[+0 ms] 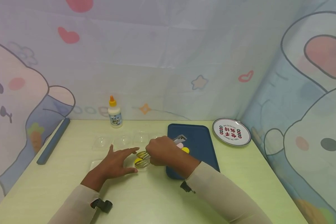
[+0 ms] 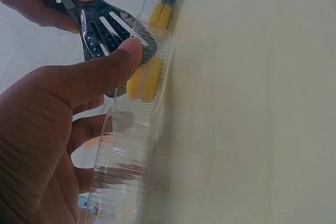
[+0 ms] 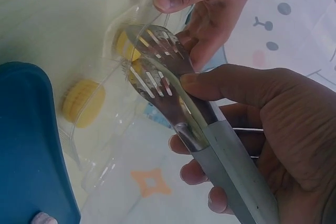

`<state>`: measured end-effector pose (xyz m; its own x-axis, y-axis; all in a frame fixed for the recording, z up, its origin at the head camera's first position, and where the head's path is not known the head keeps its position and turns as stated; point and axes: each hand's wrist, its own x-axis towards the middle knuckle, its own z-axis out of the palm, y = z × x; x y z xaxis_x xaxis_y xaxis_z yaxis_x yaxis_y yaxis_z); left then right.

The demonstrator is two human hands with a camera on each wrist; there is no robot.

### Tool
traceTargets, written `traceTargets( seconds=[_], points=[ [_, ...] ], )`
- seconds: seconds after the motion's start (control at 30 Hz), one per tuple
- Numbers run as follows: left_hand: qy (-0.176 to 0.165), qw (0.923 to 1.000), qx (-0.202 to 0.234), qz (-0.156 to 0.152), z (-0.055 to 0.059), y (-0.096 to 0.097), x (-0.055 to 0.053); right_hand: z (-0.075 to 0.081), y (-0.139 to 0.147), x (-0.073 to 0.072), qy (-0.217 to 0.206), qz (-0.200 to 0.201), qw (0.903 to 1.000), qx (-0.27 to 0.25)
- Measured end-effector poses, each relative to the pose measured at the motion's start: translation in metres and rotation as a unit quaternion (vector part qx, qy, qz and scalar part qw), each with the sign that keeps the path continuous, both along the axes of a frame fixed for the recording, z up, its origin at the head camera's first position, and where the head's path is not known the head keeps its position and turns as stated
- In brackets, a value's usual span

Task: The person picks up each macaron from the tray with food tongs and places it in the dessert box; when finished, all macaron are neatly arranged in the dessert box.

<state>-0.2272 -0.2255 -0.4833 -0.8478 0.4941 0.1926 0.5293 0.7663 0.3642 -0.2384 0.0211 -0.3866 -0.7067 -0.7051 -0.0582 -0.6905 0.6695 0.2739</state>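
My right hand [image 1: 161, 151] grips metal tongs [image 3: 163, 77] with slotted heads and grey handles. The tong heads lie one beside the other over a yellow macaron [image 2: 144, 81] in a clear plastic box [image 2: 123, 106], spread a little apart in the head view. My left hand [image 1: 114, 163] holds that box, thumb along the near side and fingers on the far side. A second yellow macaron [image 3: 84, 103] sits in the neighbouring clear box, which my right hand hides in the head view.
A blue tray [image 1: 193, 133] on the right bears a yellow macaron [image 1: 185, 150] and a pink one [image 1: 180, 145]. Several clear boxes [image 1: 124, 141] stand behind my hands. A glue bottle [image 1: 115, 115], a printed plate [image 1: 231, 132] and a blue bar [image 1: 53, 141] lie farther out.
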Motion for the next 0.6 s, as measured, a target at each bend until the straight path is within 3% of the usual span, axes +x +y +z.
traceTargets(
  seconds=[0.27,0.6],
  points=[
    [-0.001,1.0000,-0.006,0.001,0.001,-0.001,0.000,0.005,0.011,0.000,-0.001,-0.006,0.9998,-0.017],
    [0.009,0.9993,-0.004,0.036,0.012,-0.016,0.004,-0.006,0.052,-0.015,0.002,0.016,0.9880,-0.153]
  ],
)
